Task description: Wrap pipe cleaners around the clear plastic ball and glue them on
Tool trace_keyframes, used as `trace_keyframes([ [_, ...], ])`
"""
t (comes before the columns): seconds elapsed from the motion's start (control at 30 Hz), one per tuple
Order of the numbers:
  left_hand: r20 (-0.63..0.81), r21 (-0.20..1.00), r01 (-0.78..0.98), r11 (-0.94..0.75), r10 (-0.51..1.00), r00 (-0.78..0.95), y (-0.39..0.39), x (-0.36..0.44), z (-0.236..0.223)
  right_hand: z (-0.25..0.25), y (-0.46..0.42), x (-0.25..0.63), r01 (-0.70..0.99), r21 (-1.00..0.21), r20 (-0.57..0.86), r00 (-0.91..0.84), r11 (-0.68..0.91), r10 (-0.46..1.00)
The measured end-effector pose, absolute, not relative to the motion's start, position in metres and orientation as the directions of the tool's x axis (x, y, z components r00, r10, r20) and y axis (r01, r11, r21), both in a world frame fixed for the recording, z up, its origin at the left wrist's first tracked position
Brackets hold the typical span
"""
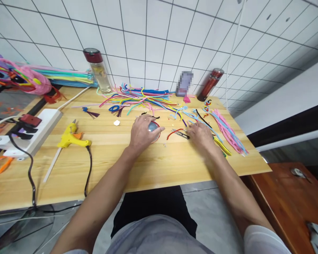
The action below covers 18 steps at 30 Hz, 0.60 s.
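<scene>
My left hand (145,132) is curved over a round blue-grey piece with a red rim (153,127), thumb along its right side and fingers at its far edge. My right hand (200,134) rests low at the right of the table, its bent fingers pointing left; whatever lies under the fingertips is hidden. Close to those fingertips are small dark metal snips (182,134) and a short red pipe cleaner (174,133). Yellow-handled pliers (222,146) lie partly under the right wrist. Light blue pipe cleaners (193,115) curl just beyond that hand.
Many coloured pipe cleaners (145,95) are heaped along the tiled wall. A clear bottle (101,74), a red flask (210,84) and a blurred phone (184,84) stand behind. At left are a yellow glue gun (73,138) with its cord and a power strip (35,133). A pink-and-blue bundle (229,131) lies right.
</scene>
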<state>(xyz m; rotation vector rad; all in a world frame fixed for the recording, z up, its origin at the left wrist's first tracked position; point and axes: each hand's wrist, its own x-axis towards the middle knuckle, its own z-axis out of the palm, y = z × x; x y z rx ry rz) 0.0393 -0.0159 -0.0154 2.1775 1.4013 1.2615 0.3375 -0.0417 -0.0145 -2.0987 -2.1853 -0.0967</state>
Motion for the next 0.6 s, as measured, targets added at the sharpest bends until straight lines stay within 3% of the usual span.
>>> trace_keyframes([
  [0.17, 0.499, 0.641, 0.601, -0.477, 0.854, 0.147, -0.014, 0.037, -0.013, -0.019, -0.033, 0.311, 0.959, -0.110, 0.144, -0.246, 0.262, 0.959],
  [0.33, 0.453, 0.690, 0.572, -0.444, 0.881, 0.139, -0.014, 0.036, -0.011, -0.022, -0.017, 0.295, 0.951, -0.127, 0.105, -0.271, 0.283, 0.957],
  [0.47, 0.397, 0.786, 0.477, -0.394, 0.912, 0.100, -0.013, 0.034, -0.008, -0.010, -0.011, 0.299, 0.945, -0.172, 0.157, -0.251, 0.277, 0.955],
  [0.53, 0.374, 0.841, 0.398, -0.367, 0.925, 0.062, -0.010, 0.030, -0.006, 0.000, -0.013, 0.302, 0.940, -0.247, 0.243, -0.177, 0.237, 0.954],
  [0.6, 0.358, 0.877, 0.330, -0.349, 0.933, 0.034, -0.004, 0.023, -0.004, 0.010, -0.017, 0.303, 0.867, -0.454, 0.349, -0.038, 0.205, 0.936],
])
